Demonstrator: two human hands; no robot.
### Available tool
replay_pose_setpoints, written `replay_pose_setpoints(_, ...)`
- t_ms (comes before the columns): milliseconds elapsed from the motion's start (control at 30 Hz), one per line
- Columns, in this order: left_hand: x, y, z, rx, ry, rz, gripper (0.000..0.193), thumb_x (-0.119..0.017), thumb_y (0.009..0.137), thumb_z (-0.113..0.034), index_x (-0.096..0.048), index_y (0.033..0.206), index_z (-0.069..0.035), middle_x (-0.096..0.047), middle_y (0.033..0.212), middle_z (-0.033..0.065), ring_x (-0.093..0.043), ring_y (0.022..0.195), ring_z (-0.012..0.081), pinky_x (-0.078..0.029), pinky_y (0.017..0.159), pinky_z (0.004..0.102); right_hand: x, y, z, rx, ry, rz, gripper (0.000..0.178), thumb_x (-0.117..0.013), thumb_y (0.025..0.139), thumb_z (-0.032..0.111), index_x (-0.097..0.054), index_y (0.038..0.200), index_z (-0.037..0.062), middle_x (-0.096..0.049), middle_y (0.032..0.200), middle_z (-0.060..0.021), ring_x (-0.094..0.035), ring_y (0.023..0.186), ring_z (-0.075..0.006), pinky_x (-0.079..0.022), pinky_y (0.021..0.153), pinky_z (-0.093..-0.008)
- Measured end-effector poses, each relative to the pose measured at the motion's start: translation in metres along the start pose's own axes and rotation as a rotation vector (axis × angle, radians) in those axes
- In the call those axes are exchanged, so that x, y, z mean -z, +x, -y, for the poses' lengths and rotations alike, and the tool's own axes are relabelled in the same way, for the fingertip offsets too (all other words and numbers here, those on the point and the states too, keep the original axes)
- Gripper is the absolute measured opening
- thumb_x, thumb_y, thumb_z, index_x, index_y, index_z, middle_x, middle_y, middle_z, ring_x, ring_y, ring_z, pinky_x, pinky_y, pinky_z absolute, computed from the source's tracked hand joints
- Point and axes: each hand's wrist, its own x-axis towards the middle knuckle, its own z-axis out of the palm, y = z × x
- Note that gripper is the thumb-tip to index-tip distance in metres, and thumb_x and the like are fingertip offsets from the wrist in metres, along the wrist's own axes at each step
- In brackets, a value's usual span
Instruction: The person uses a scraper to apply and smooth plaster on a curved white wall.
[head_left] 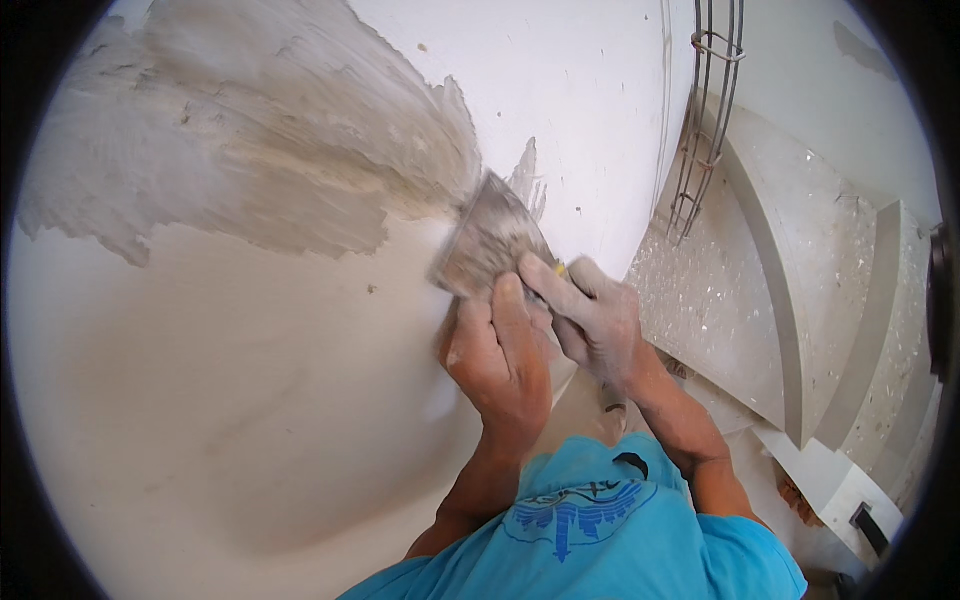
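Observation:
A wide putty knife [492, 240], its metal blade smeared with grey filler, is raised in front of the white wall [260, 370]. My right hand [598, 322], dusty with pale powder, closes round the handle end, with its index finger stretched along the blade. From below, my left hand [500, 355] is closed, its thumb and fingers at the blade's lower part; its palm side is hidden. Beyond the blade's tip, a broad patch of grey-beige filler [260, 120] covers the upper left of the wall. A small thin smear [526, 178] lies just right of the tip.
Curved steps [715, 300], speckled with white splashes, run down the right side. A cage of bare steel rods [703, 130] hangs at the upper right beside the wall's edge. A white piece with a black slot or strap [868, 525] lies at the lower right.

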Motion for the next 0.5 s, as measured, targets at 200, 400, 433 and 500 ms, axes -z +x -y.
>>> replay_pose_setpoints(200, 0.009, 0.019, -0.025, -0.122, 0.027, 0.039, 0.027, -0.053, 0.107, -0.013, -0.060, 0.088, 0.006, -0.065, 0.067, 0.0109, -0.058, 0.050, 0.0110, -0.043, 0.043, 0.0254, 0.009, 0.041, 0.015, 0.099, 0.014, -0.074, 0.068, -0.071, 0.073, -0.003, -0.069, 0.137, 0.0222, -0.052, 0.074, -0.0041, -0.055, 0.054, -0.0180, -0.049, 0.048, -0.0327)
replay_pose_setpoints(400, 0.012, -0.006, -0.003, -0.006, -0.135, 0.164, 0.024, -0.048, 0.108, -0.009, -0.062, 0.104, 0.010, -0.071, 0.091, 0.0164, -0.063, 0.057, 0.0135, -0.052, 0.044, 0.0252, 0.017, -0.011, -0.001, 0.012, -0.051, 0.077, 0.071, -0.072, 0.070, -0.004, -0.071, 0.136, 0.0243, -0.054, 0.074, -0.0022, -0.055, 0.058, -0.0170, -0.050, 0.050, -0.0322)
replay_pose_setpoints(433, 0.012, -0.008, 0.000, 0.005, -0.136, 0.184, 0.024, -0.047, 0.108, -0.009, -0.062, 0.106, 0.011, -0.072, 0.094, 0.0171, -0.064, 0.058, 0.0140, -0.053, 0.044, 0.0252, 0.018, -0.014, -0.002, -0.004, -0.058, 0.096, 0.072, -0.072, 0.069, -0.004, -0.071, 0.135, 0.0248, -0.054, 0.074, -0.0019, -0.055, 0.058, -0.0170, -0.050, 0.050, -0.0322)
replay_pose_setpoints(500, 0.012, -0.009, 0.002, 0.005, -0.131, 0.182, 0.025, -0.046, 0.108, -0.009, -0.061, 0.106, 0.011, -0.072, 0.094, 0.0181, -0.065, 0.059, 0.0144, -0.054, 0.044, 0.0253, 0.021, -0.012, -0.003, -0.015, -0.029, 0.113, 0.074, -0.072, 0.067, -0.004, -0.071, 0.135, 0.0259, -0.052, 0.073, -0.0014, -0.054, 0.057, -0.0168, -0.049, 0.049, -0.0321)
